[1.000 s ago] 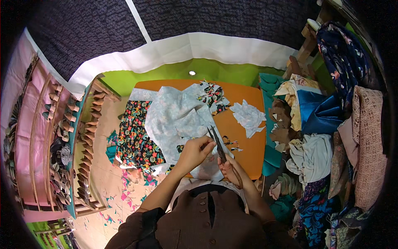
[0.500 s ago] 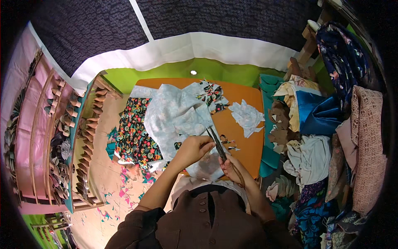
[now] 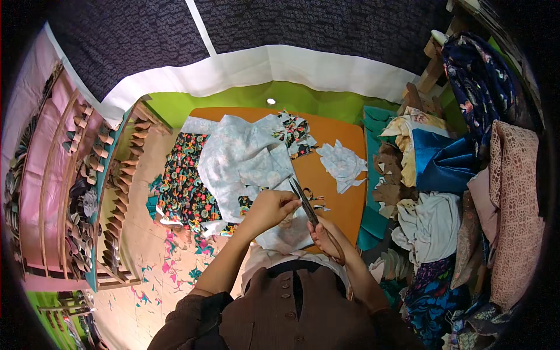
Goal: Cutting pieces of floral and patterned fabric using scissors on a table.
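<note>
The right hand (image 3: 322, 233) grips the dark scissors (image 3: 307, 207) above pale, creased cloth (image 3: 230, 149) on the orange table (image 3: 341, 123); the left hand (image 3: 269, 211) curls, fingertips together, beside the blades, its hold unclear.

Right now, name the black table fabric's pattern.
Black fabric: multicoloured floral print, best seen in the head view.

And there go the scissors (image 3: 308, 209), leaning further left in the right hand (image 3: 322, 235) than a second ago, now drawn up closer to those dark scraps (image 3: 317, 199), while the orange table (image 3: 338, 219) slips slightly leftward in the wearer's view.
</note>
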`<state>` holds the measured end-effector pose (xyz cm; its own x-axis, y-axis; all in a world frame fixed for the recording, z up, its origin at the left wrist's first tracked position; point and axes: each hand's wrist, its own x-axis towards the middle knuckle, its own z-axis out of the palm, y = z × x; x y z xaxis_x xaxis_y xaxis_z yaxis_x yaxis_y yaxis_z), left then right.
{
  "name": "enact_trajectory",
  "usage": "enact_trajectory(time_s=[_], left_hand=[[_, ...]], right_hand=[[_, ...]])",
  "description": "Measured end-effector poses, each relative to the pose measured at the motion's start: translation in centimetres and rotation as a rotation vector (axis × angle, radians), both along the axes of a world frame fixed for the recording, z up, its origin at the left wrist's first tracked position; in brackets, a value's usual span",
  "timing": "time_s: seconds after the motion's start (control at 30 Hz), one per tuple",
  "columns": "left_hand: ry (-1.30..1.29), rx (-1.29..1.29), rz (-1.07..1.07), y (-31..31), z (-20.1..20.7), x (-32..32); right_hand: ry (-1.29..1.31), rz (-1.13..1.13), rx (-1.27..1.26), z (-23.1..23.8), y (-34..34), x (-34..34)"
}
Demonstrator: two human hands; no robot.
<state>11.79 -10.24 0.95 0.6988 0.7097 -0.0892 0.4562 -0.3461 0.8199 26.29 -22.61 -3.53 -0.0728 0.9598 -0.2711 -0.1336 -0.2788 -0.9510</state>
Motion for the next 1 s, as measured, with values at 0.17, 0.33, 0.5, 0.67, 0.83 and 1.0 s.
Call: enact_trajectory(time_s=[0.17,0.33,0.5,0.67,0.83,1.0], left_hand=[[0.0,-0.038,0.036,-0.4,-0.8,0.3],[-0.152,-0.089,0.21,-0.4,-2.2,0.4],[-0.345,-0.587,0.284,0.1,-3.9,-0.1],[-0.454,-0.846,0.292,-0.2,-3.1,0.3],[-0.527,-0.973,0.286,-0.3,-3.7,0.2],[-0.297,-0.651,0.335,-1.1,-4.2,0.3]], right_hand=[[-0.028,-0.02,-0.065,-0.1,-0.7,0.7],[-0.448,-0.148,0.085,-1.1,0.1,1.9],[-1.148,-0.115,-0.209,-6.6,0.6,3.5],[-1.316,-0.079,-0.176,-11.3,-0.1,4.9],[-1.293,-0.097,-0.159,-11.7,-0.1,4.8],[-1.239,-0.069,-0.199,-11.3,-0.3,4.7]])
